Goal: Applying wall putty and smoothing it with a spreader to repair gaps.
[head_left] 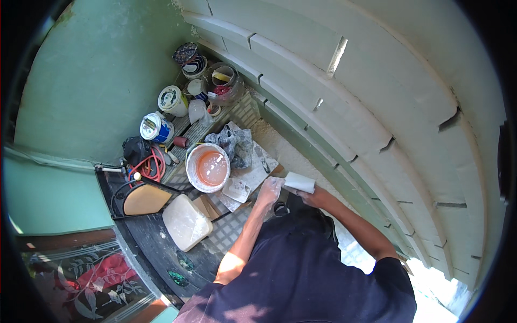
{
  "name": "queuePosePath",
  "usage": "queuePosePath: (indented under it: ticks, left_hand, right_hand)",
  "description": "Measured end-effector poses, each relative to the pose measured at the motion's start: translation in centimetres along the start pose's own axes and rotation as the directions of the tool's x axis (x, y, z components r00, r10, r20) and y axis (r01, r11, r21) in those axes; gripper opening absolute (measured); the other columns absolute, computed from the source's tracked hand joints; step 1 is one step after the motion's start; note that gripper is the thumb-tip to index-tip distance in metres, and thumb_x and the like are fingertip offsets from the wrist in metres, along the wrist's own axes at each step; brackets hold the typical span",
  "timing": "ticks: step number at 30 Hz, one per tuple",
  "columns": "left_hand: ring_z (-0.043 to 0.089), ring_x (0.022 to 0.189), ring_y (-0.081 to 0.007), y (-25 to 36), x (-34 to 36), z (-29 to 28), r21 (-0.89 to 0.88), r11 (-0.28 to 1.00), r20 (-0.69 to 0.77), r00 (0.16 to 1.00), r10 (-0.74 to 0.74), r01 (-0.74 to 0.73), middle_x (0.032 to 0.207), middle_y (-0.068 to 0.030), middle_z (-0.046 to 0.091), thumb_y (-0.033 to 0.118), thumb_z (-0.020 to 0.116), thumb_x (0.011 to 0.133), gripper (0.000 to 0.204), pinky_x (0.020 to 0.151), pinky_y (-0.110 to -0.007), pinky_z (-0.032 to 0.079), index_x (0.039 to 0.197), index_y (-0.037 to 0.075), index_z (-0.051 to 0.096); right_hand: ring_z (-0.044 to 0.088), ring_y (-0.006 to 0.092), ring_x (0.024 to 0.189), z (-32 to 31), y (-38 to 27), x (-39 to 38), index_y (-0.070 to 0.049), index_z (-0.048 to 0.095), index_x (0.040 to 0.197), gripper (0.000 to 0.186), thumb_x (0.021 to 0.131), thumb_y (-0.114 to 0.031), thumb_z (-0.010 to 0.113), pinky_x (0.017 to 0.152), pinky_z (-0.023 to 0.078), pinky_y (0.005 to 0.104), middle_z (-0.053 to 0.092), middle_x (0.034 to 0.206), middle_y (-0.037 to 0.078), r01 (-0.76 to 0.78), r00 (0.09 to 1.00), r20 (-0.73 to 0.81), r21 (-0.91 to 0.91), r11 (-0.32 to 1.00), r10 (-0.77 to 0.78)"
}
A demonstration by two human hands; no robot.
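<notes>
In front of my body, my left hand (271, 187) and my right hand (314, 197) both grip a white rectangular tool (299, 182), like a wide scraper; its exact kind is unclear. My left fingers, smeared white, close at its left end, and my right fingers close under its right side. Left of my hands stands a white bucket (209, 167) with orange-pink inside, beside a small white tray (236, 189) on a spattered board (253, 168). A crumpled grey plastic sheet (237, 148) lies behind the bucket.
Paint pails (172, 100) and a clear tub (226, 89) line the left wall. A red hose (156, 169), a tan-seated chair (141, 199) and a cream stool seat (186, 222) stand at left. A pale wall with ledges (377, 118) runs along the right.
</notes>
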State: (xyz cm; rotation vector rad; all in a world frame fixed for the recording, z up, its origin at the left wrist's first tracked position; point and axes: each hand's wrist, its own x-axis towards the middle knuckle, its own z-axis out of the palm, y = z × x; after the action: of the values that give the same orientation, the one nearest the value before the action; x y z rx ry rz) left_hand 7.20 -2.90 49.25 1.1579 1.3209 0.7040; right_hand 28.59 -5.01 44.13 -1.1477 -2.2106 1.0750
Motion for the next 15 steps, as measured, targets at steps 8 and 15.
queuePosePath:
  ticks: [8, 15]
  left_hand:
    - [0.053, 0.076, -0.0131, 2.9, 4.6, -2.2, 0.022, 0.969, 0.146, 0.958, -0.248, 0.248, 0.081, -0.0059, 0.059, 0.033, 0.057, 0.092, 0.035, 0.068, -0.028, 0.043, 0.088, 0.0, 0.066]
    - [0.056, 0.06, -0.0157, 7.5, 8.8, 0.0, 0.142, 0.98, -0.057, 0.988, 0.146, -0.137, 0.064, -0.0071, 0.056, 0.027, 0.057, 0.092, 0.032, 0.056, -0.031, 0.043, 0.079, -0.002, 0.058]
  right_hand:
    - [0.047, 0.0343, 0.122, -6.9, 0.0, 5.5, -0.015, 0.058, 0.124, 0.049, 0.075, -0.01, 0.062, 0.102, 0.04, 0.0398, 0.054, 0.129, 0.015, -0.198, 0.98, 0.092, 0.324, 0.925, 0.178]
    - [0.046, 0.0358, 0.123, -9.1, -0.9, 7.7, -0.017, 0.057, 0.124, 0.05, 0.075, -0.009, 0.06, 0.104, 0.038, 0.0426, 0.054, 0.129, 0.015, -0.219, 0.972, -0.068, 0.088, 0.972, 0.226]
